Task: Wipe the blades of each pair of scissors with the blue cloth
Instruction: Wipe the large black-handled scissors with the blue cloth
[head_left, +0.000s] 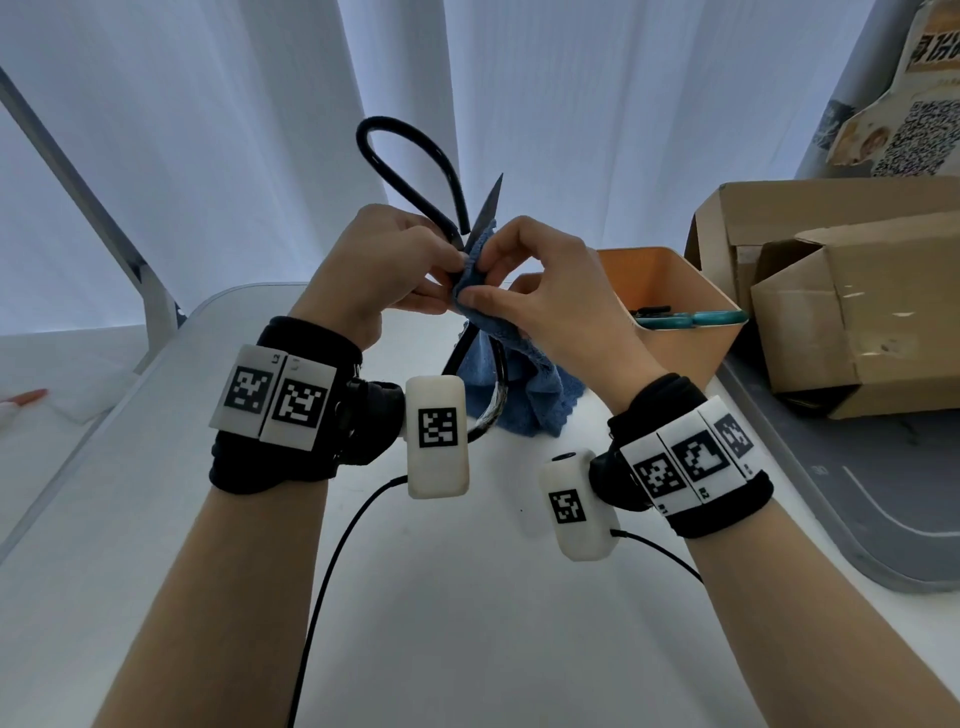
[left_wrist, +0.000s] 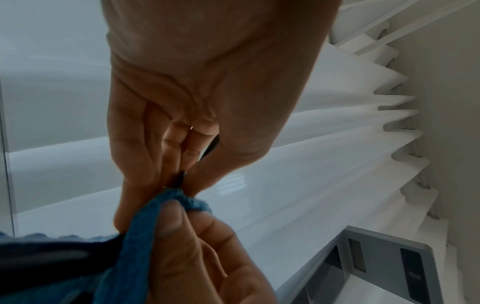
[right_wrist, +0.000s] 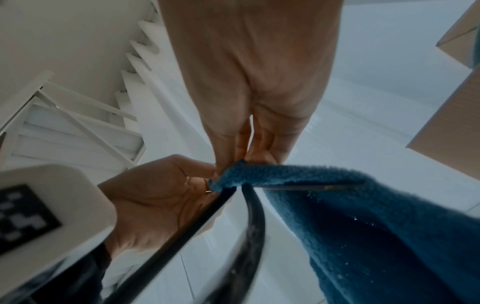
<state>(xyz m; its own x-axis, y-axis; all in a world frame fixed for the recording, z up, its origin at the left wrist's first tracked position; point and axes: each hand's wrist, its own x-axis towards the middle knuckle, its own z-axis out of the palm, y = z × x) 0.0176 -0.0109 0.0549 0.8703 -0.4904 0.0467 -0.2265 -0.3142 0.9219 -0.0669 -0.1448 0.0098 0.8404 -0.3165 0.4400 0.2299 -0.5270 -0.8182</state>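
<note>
Black scissors (head_left: 415, 171) are held above the desk (head_left: 467, 597) near the pivot by the left hand (head_left: 384, 265), fingers curled round them. Blue cloth (head_left: 519, 384) is pinched around one blade by the right hand (head_left: 540, 291). Teal-handled scissors (head_left: 691, 318) lie in an orange bin (head_left: 670, 280).

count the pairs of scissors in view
2. The black scissors are held up in the left hand, the right hand pinching the blue cloth on them. A teal-handled pair lies in the orange bin; more may be hidden inside.
</note>
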